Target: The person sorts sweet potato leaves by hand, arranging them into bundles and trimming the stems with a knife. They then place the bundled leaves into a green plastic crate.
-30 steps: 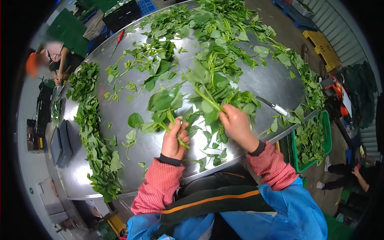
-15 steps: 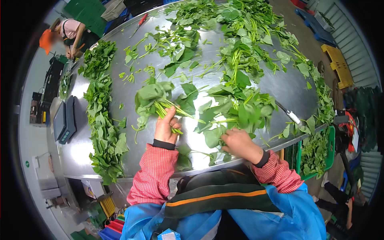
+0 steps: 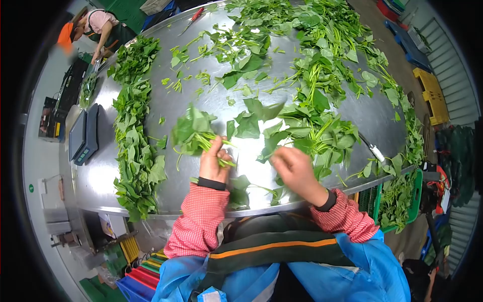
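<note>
My left hand (image 3: pixel 215 161) is closed around a small bunch of leafy green stems (image 3: pixel 195 132), with the leaves pointing up and left and the cut ends by my fingers. To its right, my right hand (image 3: pixel 297 172) has its fingers pinched together. A green leaf (image 3: pixel 267 150), slightly blurred, meets those fingertips and seems to be held by its stem. Just beyond lies a loose pile of leafy greens (image 3: pixel 327 133) on the metal table (image 3: pixel 173 108). A few single leaves (image 3: pixel 240 192) lie between my hands and the near edge.
A long row of greens (image 3: pixel 132 136) runs down the left side, near a digital scale (image 3: pixel 84 136). Bigger heaps (image 3: pixel 322 30) cover the back right. Red-handled scissors (image 3: pixel 193 18) lie at the far edge. A green crate (image 3: pixel 413 199) stands right. A person (image 3: pixel 103 30) bends at the far left.
My right hand has moved up and a little left, and the leaf at its fingertips has moved with it. My left hand still holds the bunch. The view has shifted slightly.
</note>
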A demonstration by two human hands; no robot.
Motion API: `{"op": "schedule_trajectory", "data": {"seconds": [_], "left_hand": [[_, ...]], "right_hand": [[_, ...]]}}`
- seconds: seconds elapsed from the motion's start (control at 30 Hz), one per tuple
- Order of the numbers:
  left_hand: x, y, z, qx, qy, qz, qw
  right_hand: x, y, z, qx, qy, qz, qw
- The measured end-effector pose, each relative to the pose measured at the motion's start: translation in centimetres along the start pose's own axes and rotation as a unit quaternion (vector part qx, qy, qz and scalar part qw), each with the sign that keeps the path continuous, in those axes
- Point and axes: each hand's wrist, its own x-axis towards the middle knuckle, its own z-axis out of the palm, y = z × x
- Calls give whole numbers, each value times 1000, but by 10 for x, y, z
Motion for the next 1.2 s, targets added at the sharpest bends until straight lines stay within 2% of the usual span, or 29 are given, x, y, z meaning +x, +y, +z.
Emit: {"op": "schedule_trajectory", "data": {"seconds": [0.07, 0.1, 0.13, 0.17, 0.2, 0.23, 0.33, 0.37, 0.4, 0.47, 0.57, 0.67, 0.7, 0.73, 0.77, 0.8, 0.83, 0.9, 0.93, 0.97, 1.03, 1.07, 1.1, 1.2], "left_hand": [[3, 2, -11, -26, -18, 4, 999], [-6, 1, -3, -18, 0, -2, 1000], [-16, -2, 6, -10, 15, -10, 1000], [-21, -9, 4, -16, -13, -17, 1000], [-29, -16, 8, -22, 11, -46, 999], [-27, -24, -3, -21, -6, -68, 997], [-22, -38, -22, -39, -42, -140, 989], [-20, -41, -27, -51, -54, -165, 983], [-17, -43, -31, -63, -66, -190, 978], [-14, -46, -31, -83, -105, -237, 962], [-17, -49, -14, -78, -135, -295, 943], [-19, -50, 6, -11, -116, -237, 964], [-20, -44, 9, -51, -135, -251, 957], [-19, -38, 8, -58, -177, -240, 953], [-16, -36, 8, -67, -183, -230, 953], [-14, -35, 8, -76, -190, -221, 954], [-16, -35, 9, -70, -190, -208, 957], [-17, -33, 18, -57, -195, -181, 962], [-18, -31, 30, -33, -194, -161, 967], [-26, -31, 40, -10, -183, -144, 972], [-31, -33, 53, 25, -172, -120, 977], [-34, -34, 65, 46, -153, -112, 981], [-37, -33, 78, 81, -147, -99, 981], [-33, -45, 89, 173, -145, -67, 972]], "right_hand": [[-18, 21, 16, -149, -165, -74, 972], [-24, 16, 16, -158, -318, -9, 935], [-29, 11, 17, -131, -319, -16, 939], [-36, 6, 18, -103, -320, -21, 942], [-40, 3, 17, -74, -321, -26, 944], [-41, -2, 9, -36, -345, 14, 938], [-48, 26, -15, 19, -203, 98, 974], [-47, 42, -23, 11, -91, 147, 985], [-44, 58, -32, 3, 23, 194, 981], [-29, 82, -56, -15, 126, 270, 955], [-17, 113, -48, -157, 88, 308, 934], [-20, 105, -40, -194, 24, 198, 961], [-21, 93, -43, -155, 63, 167, 972], [-21, 91, -47, 10, 64, 198, 978], [-22, 91, -51, 177, 64, 226, 956], [-24, 93, -56, 337, 64, 245, 907], [-24, 100, -59, 310, 44, 280, 908], [-27, 92, -61, 195, 61, 279, 938], [-24, 88, -64, 134, 66, 276, 949], [-23, 83, -64, 150, 59, 258, 953], [-20, 69, -59, 56, 93, 179, 978], [-12, 62, -58, 5, 113, 132, 985], [-8, 50, -55, -36, 124, 47, 991], [-2, 35, -37, -128, 118, -122, 977]]}}
